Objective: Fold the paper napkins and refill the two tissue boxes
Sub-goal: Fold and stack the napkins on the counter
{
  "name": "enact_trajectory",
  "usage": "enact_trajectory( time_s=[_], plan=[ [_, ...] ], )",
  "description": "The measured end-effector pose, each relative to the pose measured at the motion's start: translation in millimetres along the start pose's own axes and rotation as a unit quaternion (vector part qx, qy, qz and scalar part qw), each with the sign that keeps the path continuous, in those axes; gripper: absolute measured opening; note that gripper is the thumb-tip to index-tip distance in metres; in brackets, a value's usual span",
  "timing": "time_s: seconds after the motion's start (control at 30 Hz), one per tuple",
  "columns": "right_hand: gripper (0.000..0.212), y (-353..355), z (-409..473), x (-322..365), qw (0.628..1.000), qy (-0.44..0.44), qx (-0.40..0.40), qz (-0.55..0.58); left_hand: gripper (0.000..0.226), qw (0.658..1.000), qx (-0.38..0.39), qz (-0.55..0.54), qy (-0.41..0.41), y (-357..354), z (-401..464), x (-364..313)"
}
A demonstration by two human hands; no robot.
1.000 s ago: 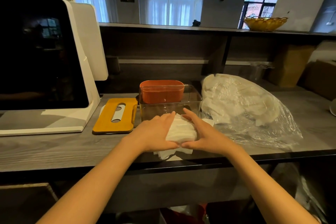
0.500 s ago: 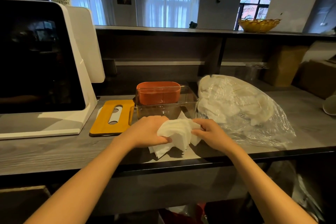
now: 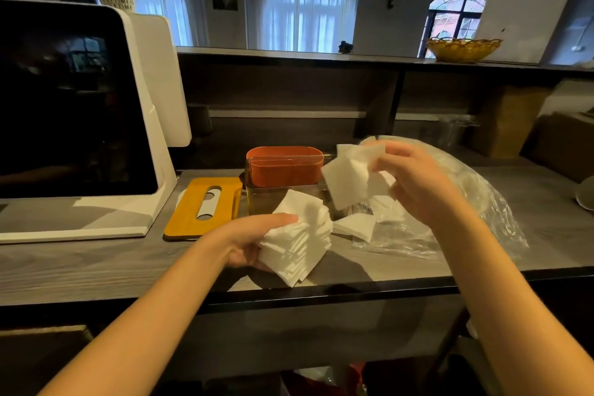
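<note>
1. Just in front of the clear plastic tissue box (image 3: 257, 202) with its orange insert (image 3: 284, 165): fanned stack of white paper napkins (image 3: 297, 239), gripped in left hand (image 3: 254, 243).
2. Right of box, raised: few loose napkins (image 3: 352, 178), pinched by right hand (image 3: 414, 182).
3. Likely light, soft, slippery between sheets; best pinched firmly across stack's squared edge.

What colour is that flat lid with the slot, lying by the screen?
The slotted lid is yellow-orange with a dark edge, seen in the head view.
</note>
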State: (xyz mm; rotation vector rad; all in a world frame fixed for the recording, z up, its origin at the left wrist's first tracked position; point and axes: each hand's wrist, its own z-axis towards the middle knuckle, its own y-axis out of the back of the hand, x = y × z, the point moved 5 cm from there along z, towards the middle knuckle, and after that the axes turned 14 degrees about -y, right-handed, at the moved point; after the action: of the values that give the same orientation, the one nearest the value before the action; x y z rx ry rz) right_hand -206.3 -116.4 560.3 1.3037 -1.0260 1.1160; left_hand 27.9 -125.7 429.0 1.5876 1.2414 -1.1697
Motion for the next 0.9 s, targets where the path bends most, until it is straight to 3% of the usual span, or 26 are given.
enact_trajectory(
  time_s=[0.07, 0.13, 0.33, 0.43, 0.6, 0.73, 0.9],
  plan=[
    [0.029, -11, -5, 11, 0.994, -0.006, 0.103, 0.032, 0.057, 1.0, 0.0, 0.01, 0.012, -1, 2, 4],
    [0.031, -22, -3, 11, 0.986, -0.03, 0.156, 0.046, 0.062, 1.0, 0.003, -0.001, 0.018, -2, 4, 5],
    [0.031, -67, 39, -45, 0.977, -0.147, 0.134, -0.075, 0.049, 0.999, 0.01, -0.02, 0.029, -5, -3, -3],
    [0.033, -73, 52, -70, 0.97, -0.191, 0.093, -0.12, 0.061, 0.997, -0.002, -0.049, 0.063, -2, -2, 1],
    [0.029, -72, 59, -78, 0.977, -0.19, 0.061, -0.079, 0.064, 0.997, 0.019, -0.064, 0.05, 1, -1, 0],
    [0.017, -72, 61, -74, 0.979, -0.147, 0.029, -0.137, 0.065, 0.997, 0.036, -0.048, 0.039, 0, 0, -3],
    [0.011, -75, 60, -78, 0.973, -0.16, 0.028, -0.161, 0.064, 0.997, 0.068, 0.013, 0.022, -3, -2, -5]
  ],
)
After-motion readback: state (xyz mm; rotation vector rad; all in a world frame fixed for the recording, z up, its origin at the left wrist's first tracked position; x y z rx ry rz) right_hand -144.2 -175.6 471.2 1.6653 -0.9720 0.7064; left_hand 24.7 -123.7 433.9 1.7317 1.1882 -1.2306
